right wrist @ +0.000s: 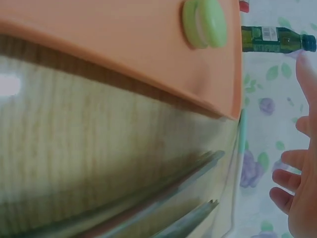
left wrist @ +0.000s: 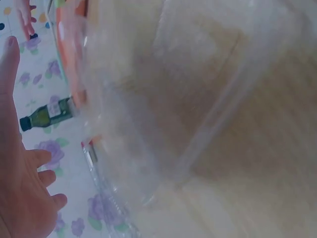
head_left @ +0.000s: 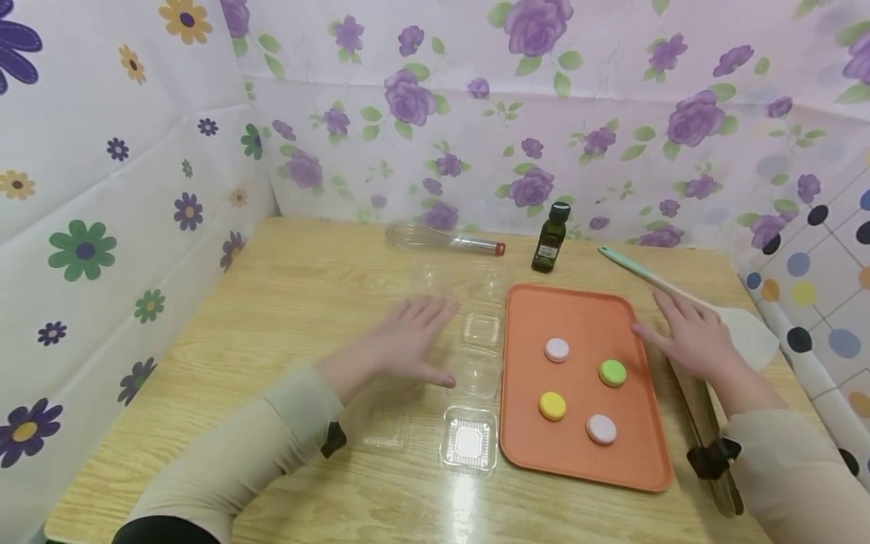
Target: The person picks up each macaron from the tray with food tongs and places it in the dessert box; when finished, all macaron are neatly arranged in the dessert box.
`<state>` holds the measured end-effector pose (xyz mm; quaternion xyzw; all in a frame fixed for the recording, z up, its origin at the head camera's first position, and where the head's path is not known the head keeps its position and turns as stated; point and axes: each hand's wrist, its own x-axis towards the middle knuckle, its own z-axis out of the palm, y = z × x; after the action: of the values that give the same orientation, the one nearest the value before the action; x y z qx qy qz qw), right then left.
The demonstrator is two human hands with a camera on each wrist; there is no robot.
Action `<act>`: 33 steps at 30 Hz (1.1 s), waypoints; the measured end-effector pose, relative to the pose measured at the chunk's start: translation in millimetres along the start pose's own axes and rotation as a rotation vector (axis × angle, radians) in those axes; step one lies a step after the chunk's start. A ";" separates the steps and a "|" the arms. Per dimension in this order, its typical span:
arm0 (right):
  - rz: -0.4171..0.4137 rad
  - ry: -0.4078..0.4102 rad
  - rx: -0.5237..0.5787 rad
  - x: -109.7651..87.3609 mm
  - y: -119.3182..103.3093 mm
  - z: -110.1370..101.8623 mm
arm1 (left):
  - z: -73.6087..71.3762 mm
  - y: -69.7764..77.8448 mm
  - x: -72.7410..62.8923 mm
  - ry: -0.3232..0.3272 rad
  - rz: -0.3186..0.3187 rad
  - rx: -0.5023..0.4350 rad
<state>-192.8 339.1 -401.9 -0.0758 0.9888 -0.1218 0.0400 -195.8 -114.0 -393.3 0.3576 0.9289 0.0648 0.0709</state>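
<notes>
My left hand (head_left: 411,340) hovers with fingers spread over the clear plastic boxes (head_left: 469,438), blurred as if moving, and holds nothing. On the right, my right hand (head_left: 696,340) is above the metal tongs (head_left: 722,487), close to the tray's right edge, fingers extended and nothing in them. Between the hands lies an orange tray (head_left: 578,317) bearing a yellow macaron (head_left: 552,406), a green macaron (head_left: 612,373) and two pale pink macarons (head_left: 601,429). The green macaron (right wrist: 205,22) also shows in the right wrist view. Part of the tongs is hidden beneath my right hand.
At the back stand a dark green bottle (head_left: 549,240) and, lying left of it, a whisk (head_left: 448,239). A spatula (head_left: 751,336) with a light green handle lies at the right, partly behind my right hand. Flowered cloth (head_left: 408,151) walls off the table's back and left.
</notes>
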 end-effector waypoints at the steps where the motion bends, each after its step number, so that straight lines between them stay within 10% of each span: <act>1: 0.007 -0.001 0.015 -0.7 1.3 1.6 | 2.6 1.3 -0.7 -0.012 0.009 -0.005; 16: 0.081 0.008 0.088 -10.5 26.2 20.6 | 29.5 25.0 -12.2 -0.123 0.179 0.111; 33: 0.089 0.037 0.113 -25.9 43.9 42.9 | 35.6 35.7 -19.7 -0.097 0.301 0.135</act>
<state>-169.3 375.3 -452.7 -0.0270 0.9833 -0.1770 0.0312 -151.6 -98.5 -420.5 0.4994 0.8626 -0.0049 0.0809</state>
